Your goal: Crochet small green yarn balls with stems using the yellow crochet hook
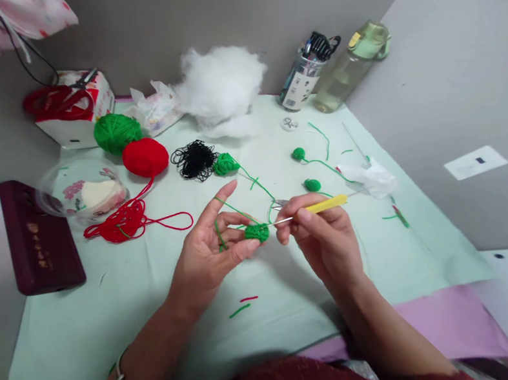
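Note:
Near the middle of the view, my left hand (210,247) pinches a small green crocheted piece (256,233) between thumb and fingers, with green yarn looped round its fingers and its index finger raised. My right hand (325,230) holds a crochet hook by its yellow handle (328,204); the thin metal shaft points left and its tip meets the green piece. Green yarn runs from the hands up to a small green yarn bundle (226,163). Partly hidden behind my right hand lies a metal tool (280,204).
Red yarn ball (145,158), green ball (117,133), black yarn (194,161) and a plastic bowl (82,191) lie left; white stuffing (223,84) is behind. Right are a pen holder (303,80), a bottle (351,71), small green pieces (313,185) and white tissue (375,180).

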### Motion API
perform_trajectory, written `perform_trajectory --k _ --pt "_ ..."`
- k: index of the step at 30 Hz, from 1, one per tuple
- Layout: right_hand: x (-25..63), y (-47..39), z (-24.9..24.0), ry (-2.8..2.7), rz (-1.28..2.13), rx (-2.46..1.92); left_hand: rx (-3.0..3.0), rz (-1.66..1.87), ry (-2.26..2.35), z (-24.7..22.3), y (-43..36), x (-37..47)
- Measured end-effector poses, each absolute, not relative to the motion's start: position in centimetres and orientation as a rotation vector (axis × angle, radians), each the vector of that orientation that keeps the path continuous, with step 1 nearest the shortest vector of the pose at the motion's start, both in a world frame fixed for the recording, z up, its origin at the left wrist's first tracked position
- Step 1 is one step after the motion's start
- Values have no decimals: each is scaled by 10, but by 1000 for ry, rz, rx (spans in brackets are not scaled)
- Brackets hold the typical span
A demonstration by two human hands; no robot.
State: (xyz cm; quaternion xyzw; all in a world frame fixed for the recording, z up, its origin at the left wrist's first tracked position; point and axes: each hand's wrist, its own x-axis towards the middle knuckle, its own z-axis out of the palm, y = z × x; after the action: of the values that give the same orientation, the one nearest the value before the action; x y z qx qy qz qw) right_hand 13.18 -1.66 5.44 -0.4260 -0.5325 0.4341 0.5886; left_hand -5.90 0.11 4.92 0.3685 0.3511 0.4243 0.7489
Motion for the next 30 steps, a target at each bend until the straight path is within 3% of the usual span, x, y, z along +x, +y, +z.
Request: perform_trajectory --k 4,6,23,30 --pt "122 -24 43 -1644 239 -1108 759 941 770 50 -5 -49" --pt "119 -27 41 -1687 55 -1071 713 917 724 50 -7 -45" --pt "143 -17 56 -1138 1143 -858 644 866 568 47 -3 -55" --pt "135 -20 44 -1292 959 -925 859 833 731 46 -9 -51"
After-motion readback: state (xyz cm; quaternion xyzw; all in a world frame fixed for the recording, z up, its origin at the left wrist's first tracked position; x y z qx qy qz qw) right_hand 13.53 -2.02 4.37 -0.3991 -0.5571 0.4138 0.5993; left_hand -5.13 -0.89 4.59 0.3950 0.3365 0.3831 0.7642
